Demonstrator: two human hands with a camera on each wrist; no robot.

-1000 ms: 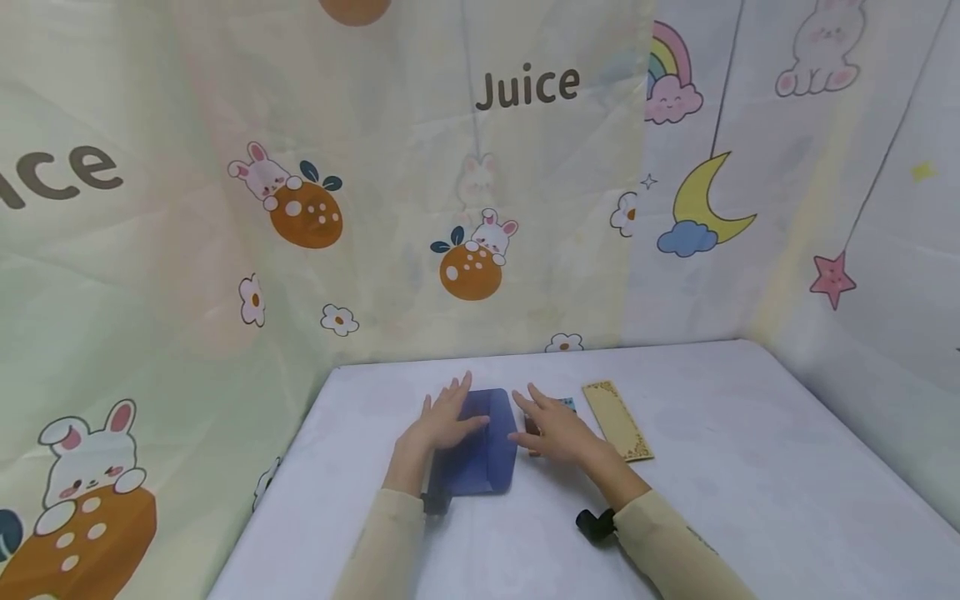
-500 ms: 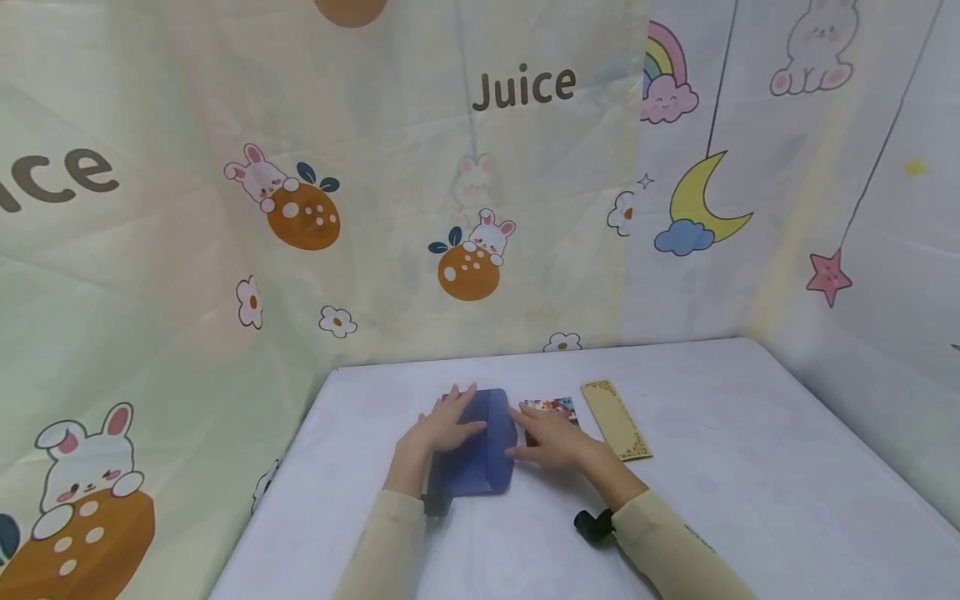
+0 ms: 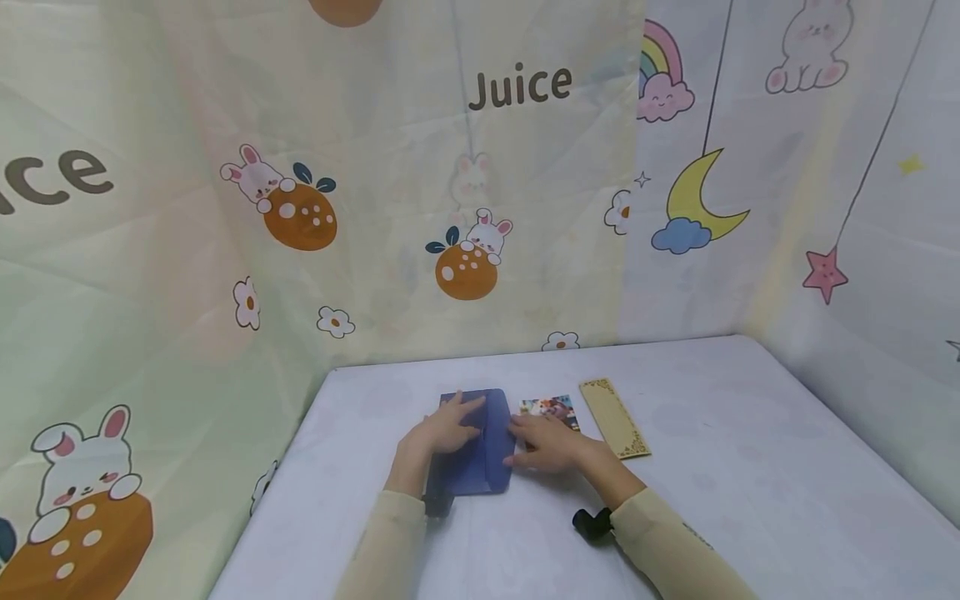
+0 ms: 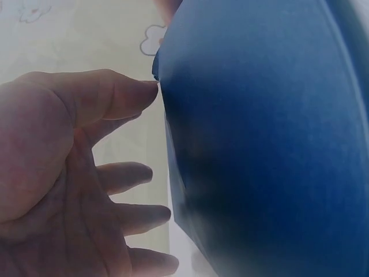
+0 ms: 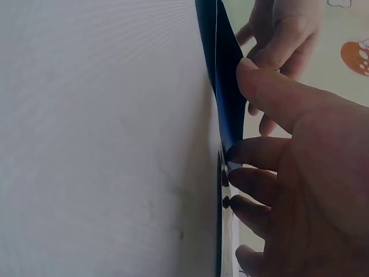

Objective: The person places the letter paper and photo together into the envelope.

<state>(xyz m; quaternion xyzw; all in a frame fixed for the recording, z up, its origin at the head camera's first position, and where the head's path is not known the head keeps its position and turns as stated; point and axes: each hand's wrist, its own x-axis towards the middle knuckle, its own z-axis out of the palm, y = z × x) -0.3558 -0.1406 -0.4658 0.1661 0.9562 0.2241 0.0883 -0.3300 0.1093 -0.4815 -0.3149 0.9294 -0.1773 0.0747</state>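
A blue envelope (image 3: 497,467) lies on the table, its flap side toward the right. Over its left part is my left hand (image 3: 444,429), fingers extended. In the left wrist view the thumb (image 4: 124,95) tip meets the fold of the blue envelope (image 4: 271,144), and the other fingers stretch toward it. My right hand (image 3: 553,446) reaches over the flap's right edge with spread fingers. The right wrist view has its thumb (image 5: 271,92) at the blue envelope (image 5: 230,86), fingertips close to the edge. A colourful picture card (image 3: 558,406) is partly hidden by the right hand.
A cream strip (image 3: 617,421) with ornate gold corners lies right of the picture card. The white table (image 3: 720,500) extends to both sides. A patterned cloth (image 3: 390,317) hangs behind it. Black wrist-worn devices (image 3: 592,525) sit near the sleeves.
My right hand has lowered toward the flap and nearer the front, uncovering more of the picture card. The left hand's fingers have shifted over the envelope. The envelope stays in place.
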